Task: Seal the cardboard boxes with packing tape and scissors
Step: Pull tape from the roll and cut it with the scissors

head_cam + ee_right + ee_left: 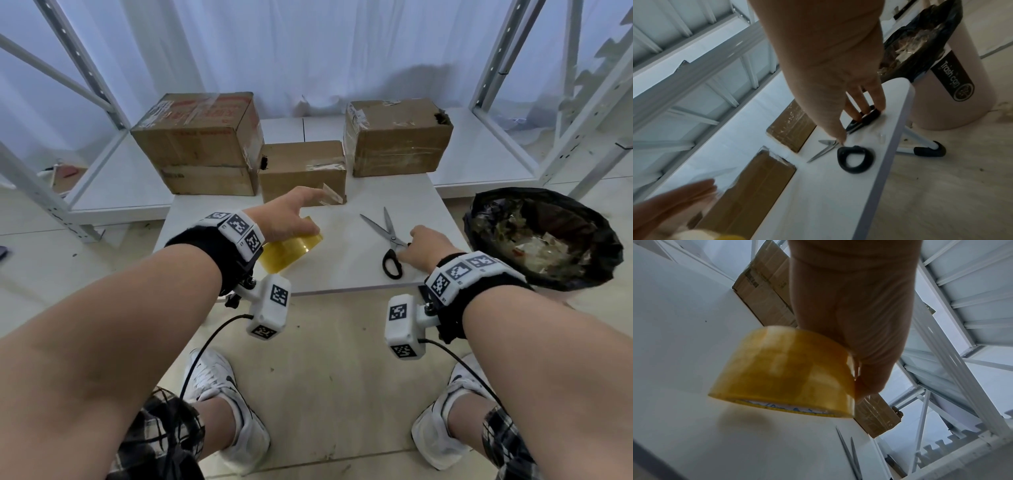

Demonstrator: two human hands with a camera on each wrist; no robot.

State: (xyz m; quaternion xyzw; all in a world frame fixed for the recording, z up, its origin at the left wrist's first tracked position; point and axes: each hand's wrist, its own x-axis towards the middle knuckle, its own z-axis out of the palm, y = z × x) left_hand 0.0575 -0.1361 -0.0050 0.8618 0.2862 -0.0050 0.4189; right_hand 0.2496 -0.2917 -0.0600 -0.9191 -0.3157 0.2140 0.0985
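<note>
My left hand [301, 219] grips a yellow roll of packing tape [291, 250] just above the white table [342, 274]; a loose clear tape strip [330, 198] sticks up beyond its fingers. In the left wrist view the roll [785, 373] hangs from that hand's fingers [869, 369]. Scissors [387, 233] lie flat with blades apart. My right hand [409, 245] reaches down onto them with fairly straight fingers [877, 100] touching one black handle loop [869, 113], its thumb by the pivot; the other loop [856, 160] lies free. Three cardboard boxes stand at the back: large [198, 144], small [303, 168], medium [397, 137].
A trash can [544, 240] lined with a black bag and holding scraps stands right of the table, labelled on its side [950, 76]. White metal shelving frames [513, 68] flank the boxes. My feet in white shoes [226, 394] are under the table's near edge.
</note>
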